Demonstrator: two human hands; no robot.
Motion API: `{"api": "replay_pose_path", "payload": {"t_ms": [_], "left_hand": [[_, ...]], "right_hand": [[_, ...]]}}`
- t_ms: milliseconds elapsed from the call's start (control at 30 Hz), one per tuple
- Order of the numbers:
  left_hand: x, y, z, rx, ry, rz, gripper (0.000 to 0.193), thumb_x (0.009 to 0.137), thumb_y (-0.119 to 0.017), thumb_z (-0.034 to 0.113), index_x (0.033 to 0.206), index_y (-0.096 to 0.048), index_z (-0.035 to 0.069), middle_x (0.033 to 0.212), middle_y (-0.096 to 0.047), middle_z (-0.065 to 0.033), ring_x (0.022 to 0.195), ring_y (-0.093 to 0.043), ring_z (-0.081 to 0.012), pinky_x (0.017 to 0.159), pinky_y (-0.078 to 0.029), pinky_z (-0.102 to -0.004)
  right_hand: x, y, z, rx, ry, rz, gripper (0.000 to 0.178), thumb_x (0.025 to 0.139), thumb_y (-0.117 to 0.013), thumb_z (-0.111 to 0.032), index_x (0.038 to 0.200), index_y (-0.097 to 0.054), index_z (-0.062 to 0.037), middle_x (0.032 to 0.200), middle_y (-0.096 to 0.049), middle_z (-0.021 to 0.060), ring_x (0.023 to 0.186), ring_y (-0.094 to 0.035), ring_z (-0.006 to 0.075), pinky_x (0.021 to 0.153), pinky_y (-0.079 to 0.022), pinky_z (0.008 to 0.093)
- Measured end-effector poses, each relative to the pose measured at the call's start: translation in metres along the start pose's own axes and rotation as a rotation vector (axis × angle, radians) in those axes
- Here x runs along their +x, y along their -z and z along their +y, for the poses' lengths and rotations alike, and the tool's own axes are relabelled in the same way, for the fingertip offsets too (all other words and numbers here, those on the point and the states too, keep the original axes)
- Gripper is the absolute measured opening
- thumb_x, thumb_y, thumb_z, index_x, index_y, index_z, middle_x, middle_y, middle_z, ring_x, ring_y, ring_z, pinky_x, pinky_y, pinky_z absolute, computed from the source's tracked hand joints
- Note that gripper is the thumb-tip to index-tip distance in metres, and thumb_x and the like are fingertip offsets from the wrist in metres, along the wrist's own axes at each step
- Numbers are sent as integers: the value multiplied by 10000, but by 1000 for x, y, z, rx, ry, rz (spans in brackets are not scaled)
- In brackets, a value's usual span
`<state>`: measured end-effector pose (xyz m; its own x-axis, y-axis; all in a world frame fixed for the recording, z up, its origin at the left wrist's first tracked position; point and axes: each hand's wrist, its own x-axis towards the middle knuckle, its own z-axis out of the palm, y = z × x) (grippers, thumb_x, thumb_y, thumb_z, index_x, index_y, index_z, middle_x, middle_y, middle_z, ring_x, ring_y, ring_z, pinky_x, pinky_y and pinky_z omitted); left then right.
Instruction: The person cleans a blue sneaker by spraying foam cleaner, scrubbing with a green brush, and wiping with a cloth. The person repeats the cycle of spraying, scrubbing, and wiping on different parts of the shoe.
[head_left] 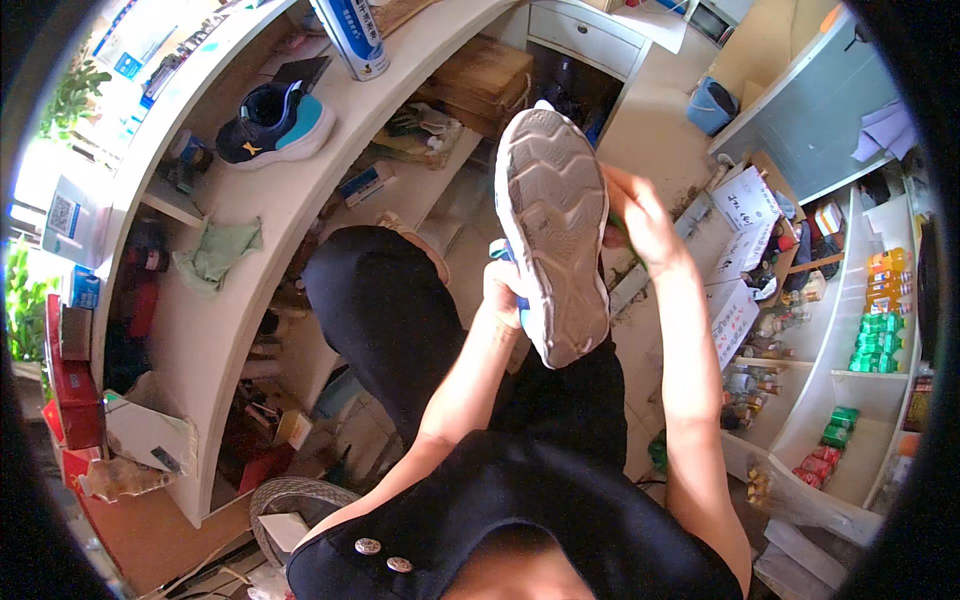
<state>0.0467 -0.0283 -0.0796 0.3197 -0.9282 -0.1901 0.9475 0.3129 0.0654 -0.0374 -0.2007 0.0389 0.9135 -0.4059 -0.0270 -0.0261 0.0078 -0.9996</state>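
A sneaker [555, 230] is held up in front of me, its pale, worn sole with wavy grooves turned toward me. My left hand [503, 292] grips its left side, where a bit of blue upper shows. On the other side my right hand [645, 222] is closed with fingers bent at the shoe's edge. Something dark green shows by those fingers, mostly hidden, and I cannot make out its kind. The matching sneaker [275, 125], dark navy and teal with a white sole, stands on the curved white counter [330, 165] at the left.
On the counter are a blue-and-white can [350, 40] and a crumpled pale green cloth [222, 252]. Shelves under it hold a wooden box [483, 80]. To the right are a blue bucket [711, 106], cardboard boxes [745, 210] and white shelves [850, 400] with bottled drinks.
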Motion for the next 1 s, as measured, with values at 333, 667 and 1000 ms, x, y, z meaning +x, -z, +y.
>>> {"api": "replay_pose_path", "payload": {"t_ms": [333, 667, 1000], "left_hand": [[7, -33, -3, 1265, -157, -8, 522, 706, -666, 23, 1216, -559, -7, 1119, -637, -90, 1035, -594, -194, 931, -460, -313], [3, -50, -7, 955, -337, -17, 379, 887, -672, 199, 1207, -595, 11, 1129, -637, -70, 1041, -583, -154, 947, -441, -303], [15, -25, -14, 749, -226, 35, 516, 862, -707, 250, 1282, -538, 2, 1188, -602, -77, 1091, -557, -160, 966, -427, -307]], "right_hand": [[-2, 53, -48, 37, -45, -18, 507, 1028, -443, -259, 1488, -311, -92, 815, -466, -33, 520, -343, 13, 450, -283, 159], [-56, 28, -40, -1807, 529, 321, 370, 856, -617, -104, 1212, -653, -194, 823, -518, 41, 692, -566, 185, 623, -496, 317], [-80, 44, -23, -1631, 230, 296, 539, 876, -591, -63, 1380, -508, -234, 883, -517, 118, 654, -600, 262, 610, -551, 383]]}}
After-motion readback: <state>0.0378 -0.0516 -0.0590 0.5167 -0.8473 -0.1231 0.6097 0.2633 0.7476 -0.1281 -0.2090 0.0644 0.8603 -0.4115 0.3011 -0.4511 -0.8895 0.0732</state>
